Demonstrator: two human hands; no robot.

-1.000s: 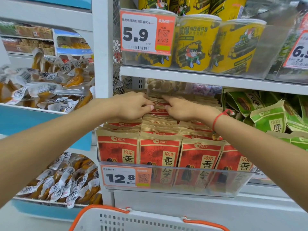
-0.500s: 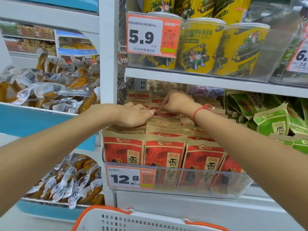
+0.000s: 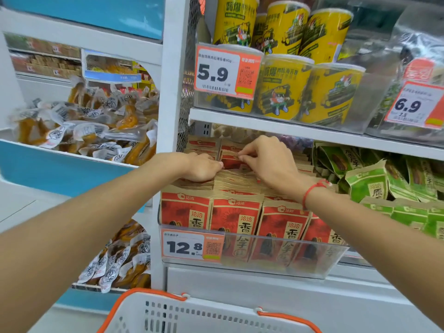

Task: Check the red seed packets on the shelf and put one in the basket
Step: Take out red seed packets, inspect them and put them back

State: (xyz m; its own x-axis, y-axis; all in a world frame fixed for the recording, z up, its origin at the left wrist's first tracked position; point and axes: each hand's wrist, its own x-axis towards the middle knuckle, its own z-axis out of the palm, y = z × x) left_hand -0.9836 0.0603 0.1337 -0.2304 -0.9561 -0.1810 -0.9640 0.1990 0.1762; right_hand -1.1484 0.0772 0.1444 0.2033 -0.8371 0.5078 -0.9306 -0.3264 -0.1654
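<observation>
While my left hand (image 3: 204,168) presses the red packets (image 3: 236,216) forward and my right hand (image 3: 266,159) pinches one top at twelve o'clock, both deep in the shelf, neighbours could drag out. Any yank might spill them past the basket (image 3: 192,316) at six o'clock.

- Seed packets (image 3: 234,216) in rows on shelf (image 3: 312,135), behind price tag (image 3: 192,247).
- Both hands, left (image 3: 201,168), right (image 3: 266,159), on rear packets.
- Tubs (image 3: 283,86) on shelf above.
- Basket (image 3: 192,316) below, in front.

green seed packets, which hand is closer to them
Right. The right hand works the red packets just beside the green seed packets; the left hand is farther away.
</observation>
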